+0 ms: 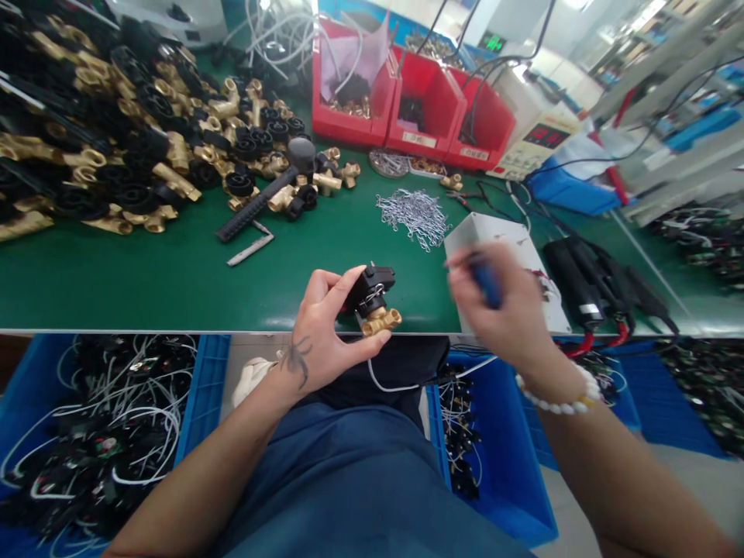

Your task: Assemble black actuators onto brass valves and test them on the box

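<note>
Near the front edge of the green table (198,291), my left hand (331,333) grips a black unit (375,280) joined to a brass valve fitting (380,320). A metal clip shows at the joint, and a white cable hangs below. My right hand (500,302), smeared by motion, is closed around a blue-handled tool (486,280) whose thin tip points left. It hovers by the white box (494,232), apart from the unit. Beyond both hands lies a pile of metal clips (414,217).
Many brass and black valves (145,147) are heaped at the left, beside a black-handled mallet (261,201). Red bins (421,108) and a display unit (540,143) stand behind. Black corded tools (581,279) lie right. Blue crates (209,387) sit below.
</note>
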A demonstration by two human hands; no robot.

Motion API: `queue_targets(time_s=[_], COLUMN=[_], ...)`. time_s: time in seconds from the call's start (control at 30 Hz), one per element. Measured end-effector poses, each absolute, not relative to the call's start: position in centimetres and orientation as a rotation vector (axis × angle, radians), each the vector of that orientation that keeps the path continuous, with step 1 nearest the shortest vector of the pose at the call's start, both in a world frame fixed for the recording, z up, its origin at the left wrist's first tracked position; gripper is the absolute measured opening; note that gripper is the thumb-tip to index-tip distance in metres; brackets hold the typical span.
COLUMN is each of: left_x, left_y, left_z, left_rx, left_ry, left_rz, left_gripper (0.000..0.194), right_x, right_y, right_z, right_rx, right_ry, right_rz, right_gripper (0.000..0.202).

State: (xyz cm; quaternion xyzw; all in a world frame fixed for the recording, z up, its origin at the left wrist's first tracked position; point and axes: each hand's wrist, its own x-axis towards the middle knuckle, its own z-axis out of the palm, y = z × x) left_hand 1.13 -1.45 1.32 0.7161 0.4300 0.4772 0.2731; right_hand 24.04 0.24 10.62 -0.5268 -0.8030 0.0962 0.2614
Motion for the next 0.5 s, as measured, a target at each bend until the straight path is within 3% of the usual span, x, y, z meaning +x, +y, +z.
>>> queue_targets(time_s=[0.1,0.27,0.43,0.5], left_x=[1.17,1.08,0.94,0.94], left_y=[-1.55,-1.57,-1.49,-1.51], left_z=[1.42,1.64,1.52,1.49], left_rx=[1.965,1.905,1.9,1.89], left_ry=[1.151,1.125,1.125,1.121], left_rz=[1.279,1.264,1.239,1.23], left_gripper=[0.071,0.07,0.071,0.071], right_x=[23.7,23.51,24.16,24.27], right_y=[0.04,-0.11,0.35,0.43], right_z=[10.67,11.01,10.94,11.02], right_rx=[-1.389,-1.317,-1.417,-1.395], right_ry=[-2.511,-1.772,-2.442,-2.346], right_rz=[0.419,-0.01,0.435,0.358], right_gripper=[0.022,0.009,0.012,0.009])
